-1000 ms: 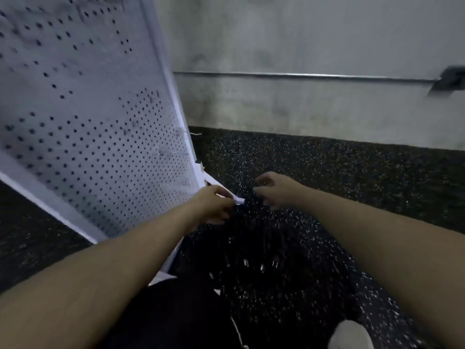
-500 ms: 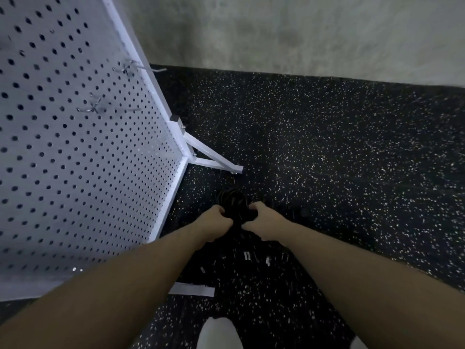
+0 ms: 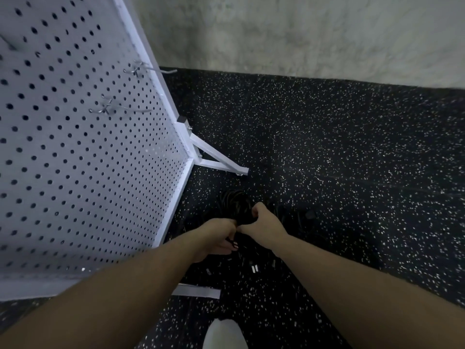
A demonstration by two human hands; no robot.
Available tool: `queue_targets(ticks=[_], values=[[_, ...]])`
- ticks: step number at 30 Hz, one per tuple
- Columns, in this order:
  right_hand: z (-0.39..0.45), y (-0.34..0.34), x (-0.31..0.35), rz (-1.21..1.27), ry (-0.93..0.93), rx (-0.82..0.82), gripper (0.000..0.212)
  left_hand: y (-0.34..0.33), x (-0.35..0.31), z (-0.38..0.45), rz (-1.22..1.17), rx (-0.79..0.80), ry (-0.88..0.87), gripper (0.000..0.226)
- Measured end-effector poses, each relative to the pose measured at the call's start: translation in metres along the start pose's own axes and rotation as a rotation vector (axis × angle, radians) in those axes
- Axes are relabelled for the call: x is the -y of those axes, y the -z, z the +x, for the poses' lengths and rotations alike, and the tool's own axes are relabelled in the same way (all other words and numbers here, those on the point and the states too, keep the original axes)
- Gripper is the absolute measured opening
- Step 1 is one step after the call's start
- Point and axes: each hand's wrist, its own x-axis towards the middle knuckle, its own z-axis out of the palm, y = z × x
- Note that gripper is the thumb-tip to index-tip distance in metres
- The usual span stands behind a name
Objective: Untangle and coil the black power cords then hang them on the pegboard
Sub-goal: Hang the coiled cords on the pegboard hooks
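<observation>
A tangle of black power cords (image 3: 236,206) lies on the dark speckled floor, hard to tell from it. My left hand (image 3: 219,238) is closed on a strand of cord at the near side of the pile. My right hand (image 3: 263,220) grips the bundle right beside it, knuckles up. Silver plug prongs (image 3: 254,268) show on the floor just below my hands. The white pegboard (image 3: 75,152) stands tilted at the left, with two metal hooks (image 3: 110,109) sticking out of it, both bare.
The pegboard's white angled foot (image 3: 221,165) reaches onto the floor just beyond the cords. A white strip (image 3: 196,291) lies on the floor near me. A grey wall (image 3: 302,34) closes the far side. A white shoe tip (image 3: 224,333) shows at the bottom.
The view has tilted down from the wall to the floor. Both hands dropped from near the pegboard's foot onto the cord pile and closed on it.
</observation>
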Motion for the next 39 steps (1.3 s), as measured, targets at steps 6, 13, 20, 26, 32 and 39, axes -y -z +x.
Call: queue_targets(ticks=[6, 13, 20, 26, 32, 39], values=[[-0.049, 0.036, 0.030, 0.035, 0.261, -0.166, 0.037, 0.004, -0.032, -0.060, 0.018, -0.052, -0.265, 0.036], [-0.125, 0.116, 0.107, 0.137, 0.479, -0.236, 0.027, 0.021, -0.077, -0.161, -0.024, -0.419, -0.821, 0.018], [-0.228, 0.169, 0.188, 0.422, 0.674, -0.161, 0.017, 0.031, -0.106, -0.293, -0.212, -0.129, -0.879, 0.033], [-0.305, 0.185, 0.245, 0.577, 0.802, 0.010, 0.021, 0.028, -0.111, -0.402, -0.385, 0.078, -0.951, 0.031], [-0.369, 0.191, 0.289, 0.602, 0.882, -0.031, 0.030, 0.036, -0.107, -0.467, -0.513, -0.191, -1.195, 0.027], [-0.424, 0.182, 0.319, 0.426, 1.110, -0.131, 0.035, 0.041, -0.082, -0.526, -0.436, -0.371, -1.458, 0.032]])
